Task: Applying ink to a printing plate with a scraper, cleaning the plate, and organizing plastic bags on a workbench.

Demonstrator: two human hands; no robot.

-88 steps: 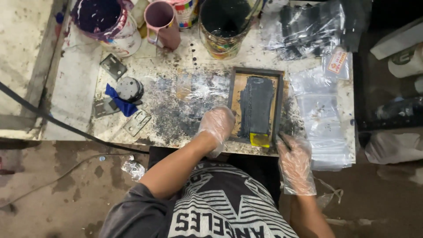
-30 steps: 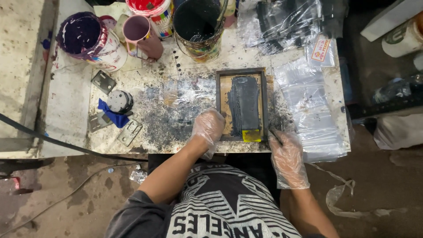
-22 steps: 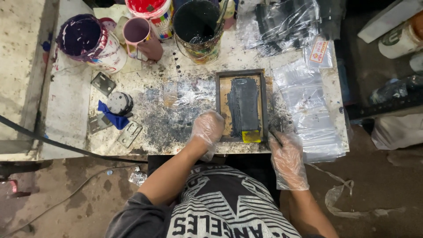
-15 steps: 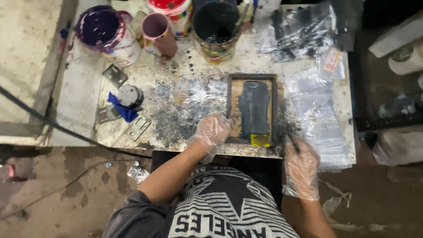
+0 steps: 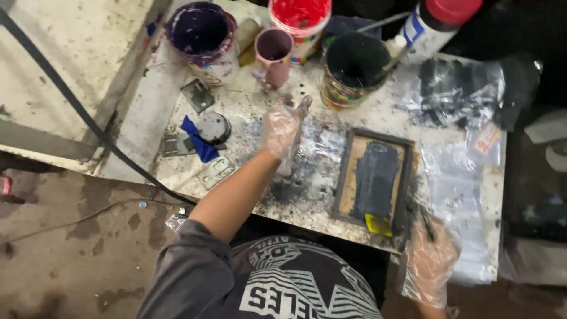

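My left hand (image 5: 282,127), in a clear plastic glove, reaches forward over the paint-smeared table (image 5: 177,171) with its fingers spread and nothing in it. Its fingertips point toward a pink cup (image 5: 273,50) and a black paint can (image 5: 354,65). My right hand (image 5: 431,260), also gloved, stays at the table's near edge, closed around a thin dark stick (image 5: 426,223). Just left of it lies a dark wooden frame (image 5: 342,177) holding grey-black paint and a small yellow piece (image 5: 378,224).
A purple-stained bucket (image 5: 201,29), a red paint tub (image 5: 299,15) and a red-capped spray can (image 5: 437,23) line the back. A blue cloth (image 5: 198,139), a round metal part (image 5: 214,127) and flat metal plates (image 5: 215,171) lie left. Clear plastic bags (image 5: 460,177) cover the right side. A black cable (image 5: 88,118) crosses the left.
My left hand has left the frame's near-left corner and stretched forward toward the cups. The right hand stays near the frame's near-right corner. The view has shifted closer.
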